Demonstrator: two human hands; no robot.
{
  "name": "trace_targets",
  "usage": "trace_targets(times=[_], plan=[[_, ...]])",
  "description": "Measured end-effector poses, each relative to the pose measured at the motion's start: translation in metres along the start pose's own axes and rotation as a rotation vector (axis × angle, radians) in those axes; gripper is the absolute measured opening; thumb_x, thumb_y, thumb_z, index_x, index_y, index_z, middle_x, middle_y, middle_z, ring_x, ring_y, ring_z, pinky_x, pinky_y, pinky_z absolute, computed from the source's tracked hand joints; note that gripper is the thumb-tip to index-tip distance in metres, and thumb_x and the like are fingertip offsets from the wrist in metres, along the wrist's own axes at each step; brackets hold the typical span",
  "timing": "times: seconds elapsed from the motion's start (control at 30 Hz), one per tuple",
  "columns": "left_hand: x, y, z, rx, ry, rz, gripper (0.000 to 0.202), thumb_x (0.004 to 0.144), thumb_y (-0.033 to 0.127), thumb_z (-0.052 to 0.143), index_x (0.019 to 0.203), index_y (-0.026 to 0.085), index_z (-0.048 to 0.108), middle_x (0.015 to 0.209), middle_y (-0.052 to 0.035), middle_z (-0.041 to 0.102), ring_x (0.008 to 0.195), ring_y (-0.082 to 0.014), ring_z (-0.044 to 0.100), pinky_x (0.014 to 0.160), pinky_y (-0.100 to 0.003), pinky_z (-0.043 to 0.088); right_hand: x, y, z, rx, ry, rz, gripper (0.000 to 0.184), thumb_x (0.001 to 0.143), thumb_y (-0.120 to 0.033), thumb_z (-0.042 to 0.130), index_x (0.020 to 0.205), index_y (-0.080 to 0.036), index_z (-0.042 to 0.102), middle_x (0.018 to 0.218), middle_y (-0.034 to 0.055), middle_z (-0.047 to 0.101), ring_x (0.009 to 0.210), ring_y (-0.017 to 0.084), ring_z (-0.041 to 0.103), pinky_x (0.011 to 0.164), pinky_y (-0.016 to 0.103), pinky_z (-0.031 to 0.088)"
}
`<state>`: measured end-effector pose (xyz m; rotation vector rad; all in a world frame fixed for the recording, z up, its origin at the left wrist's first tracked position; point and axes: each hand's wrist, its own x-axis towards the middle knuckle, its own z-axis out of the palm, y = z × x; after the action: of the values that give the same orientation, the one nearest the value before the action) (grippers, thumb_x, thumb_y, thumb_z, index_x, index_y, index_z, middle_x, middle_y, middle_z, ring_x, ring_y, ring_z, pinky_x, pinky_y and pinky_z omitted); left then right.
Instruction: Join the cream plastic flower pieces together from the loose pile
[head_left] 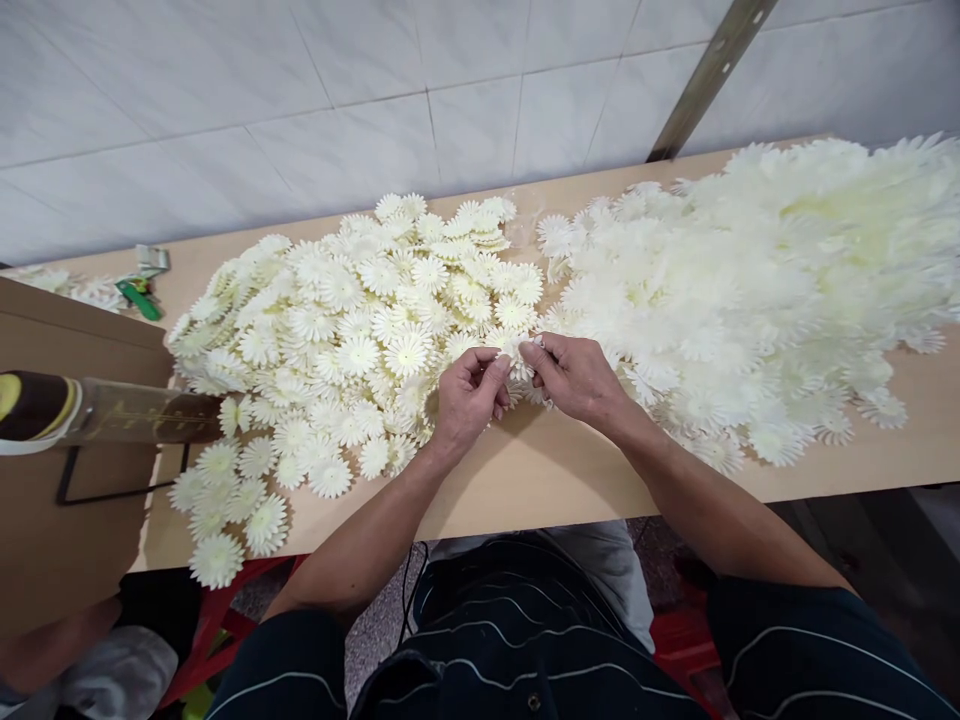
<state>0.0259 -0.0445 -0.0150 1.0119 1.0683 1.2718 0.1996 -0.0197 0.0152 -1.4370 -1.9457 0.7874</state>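
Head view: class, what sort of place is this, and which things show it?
Probably a small craft workshop: a wooden bench against a tiled wall, heaps of white daisy pieces, left hand and right hand pinching one flower piece.

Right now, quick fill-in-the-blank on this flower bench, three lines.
1. The left hand and right hand pinch one flower between ___ piles.
2. The taller pile lies on the person's ___.
3. The small tool by the wall is ___.
Missing words: two; right; green.
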Motion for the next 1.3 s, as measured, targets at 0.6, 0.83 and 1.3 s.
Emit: trace_targets(times=[0.6,0.83,1.3], plan=[[-0.001,0.013,0.001,-0.169,-0.097,-0.194,0.053,0.069,0.054,0.093,0.097,0.021,0.062,0.055,0.0062,0.062,0.045,-0.0129,0.057,0.037,-0.021,0.041,0.0,-0.002,0.005,-0.037,0.181,-0.056,0.032,0.101,-0.048,0.064,0.097,-0.019,0.078,0.08,0.005,0.077,0.066,0.018,0.062,0.069,0.031,0.045],[-0.001,0.013,0.0,-0.235,-0.152,-0.258,0.051,0.071,0.058,0.092,0.092,0.021,0.064,0.056,0.0029,0.061,0.049,-0.0146,0.061,0.039,-0.022,0.042,-0.001,-0.005,0.003,0.062,0.197,-0.034,0.029,0.101,-0.046,0.07,0.092,-0.021,0.083,0.082,0.0052,0.08,0.072,0.021,0.069,0.072,0.034,0.052],[0.002,0.008,-0.002,-0.12,-0.1,-0.201,0.06,0.075,0.074,0.089,0.083,0.019,0.066,0.052,0.0017,0.063,0.039,-0.0101,0.052,0.037,-0.021,0.039,-0.004,0.0,0.0,0.132,0.231,0.002,0.039,0.094,-0.054,0.079,0.114,-0.021,0.074,0.1,0.0086,0.081,0.083,0.023,0.074,0.075,0.036,0.059]])
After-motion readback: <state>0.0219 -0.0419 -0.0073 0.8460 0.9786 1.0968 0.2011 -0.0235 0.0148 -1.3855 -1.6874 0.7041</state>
